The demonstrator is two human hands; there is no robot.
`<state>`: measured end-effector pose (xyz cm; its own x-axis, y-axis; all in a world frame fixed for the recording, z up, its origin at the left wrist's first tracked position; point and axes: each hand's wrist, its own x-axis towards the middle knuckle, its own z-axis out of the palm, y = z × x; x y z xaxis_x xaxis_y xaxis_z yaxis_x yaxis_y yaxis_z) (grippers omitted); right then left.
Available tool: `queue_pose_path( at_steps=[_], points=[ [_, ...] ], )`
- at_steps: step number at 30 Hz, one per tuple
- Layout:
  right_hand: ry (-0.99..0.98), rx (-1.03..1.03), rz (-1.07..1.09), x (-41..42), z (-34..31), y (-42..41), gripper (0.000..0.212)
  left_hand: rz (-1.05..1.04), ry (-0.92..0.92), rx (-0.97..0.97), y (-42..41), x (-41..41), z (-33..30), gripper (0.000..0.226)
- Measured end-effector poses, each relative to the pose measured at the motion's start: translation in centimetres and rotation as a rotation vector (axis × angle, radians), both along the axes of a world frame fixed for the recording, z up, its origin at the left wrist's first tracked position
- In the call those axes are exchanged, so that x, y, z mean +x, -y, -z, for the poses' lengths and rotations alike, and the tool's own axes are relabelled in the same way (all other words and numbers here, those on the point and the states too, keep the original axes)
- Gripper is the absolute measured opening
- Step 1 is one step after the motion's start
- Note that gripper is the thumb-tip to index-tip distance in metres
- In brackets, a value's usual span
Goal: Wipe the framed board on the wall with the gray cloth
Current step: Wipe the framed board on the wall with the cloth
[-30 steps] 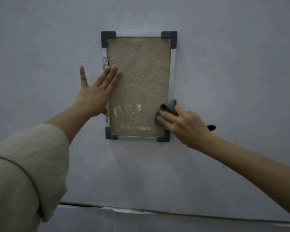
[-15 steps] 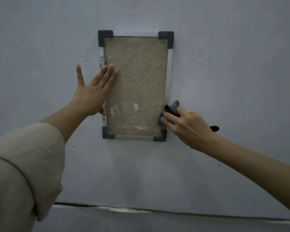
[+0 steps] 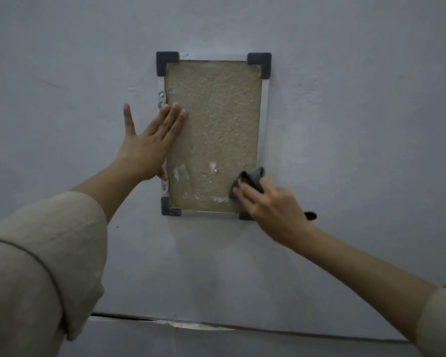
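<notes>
The framed board (image 3: 214, 119) hangs upright on the wall, a tan rough panel in a thin silver frame with dark corner caps. White smears mark its lower part. My left hand (image 3: 150, 148) lies flat and open against the board's left edge, fingers spread upward. My right hand (image 3: 271, 204) presses the bunched gray cloth (image 3: 250, 180) onto the board's lower right corner, hiding that corner cap in part.
The pale gray wall (image 3: 345, 99) surrounds the board. A small metal bracket (image 3: 161, 99) holds the frame's left side. A dark seam with chipped paint (image 3: 191, 324) runs across the wall low down. My loose beige sleeve (image 3: 41, 258) fills the lower left.
My right hand with the cloth has slid left and slightly down, from the frame's right edge onto the board's lower right surface. The left hand stays flat in place.
</notes>
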<state>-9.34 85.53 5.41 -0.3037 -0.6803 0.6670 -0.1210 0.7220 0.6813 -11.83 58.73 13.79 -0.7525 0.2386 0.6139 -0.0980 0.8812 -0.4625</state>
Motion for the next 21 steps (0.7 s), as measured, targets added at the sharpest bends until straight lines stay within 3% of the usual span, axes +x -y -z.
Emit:
queue_pose_path(
  at_steps=[4,8,10,17,21],
  points=[
    [-0.036,0.010,0.002,-0.7,-2.3,-0.3,0.039,0.003,-0.006,-0.004,0.1,-0.1,0.1,0.136],
    [-0.117,-0.342,-0.019,-1.1,-7.4,-0.4,0.029,0.000,-0.007,-0.006,0.0,0.1,0.2,0.135],
    [-0.111,-0.403,-0.043,-1.3,-7.0,0.1,0.027,0.000,-0.003,-0.007,-0.1,0.2,0.1,0.133],
    [0.025,0.041,-0.046,-1.0,-0.9,0.8,0.027,-0.003,-0.008,-0.007,-0.1,0.1,0.1,0.134],
    [-0.125,-0.105,-0.026,-1.5,-5.7,0.7,0.036,0.019,-0.014,-0.017,0.0,-0.1,0.3,0.135]
  ],
)
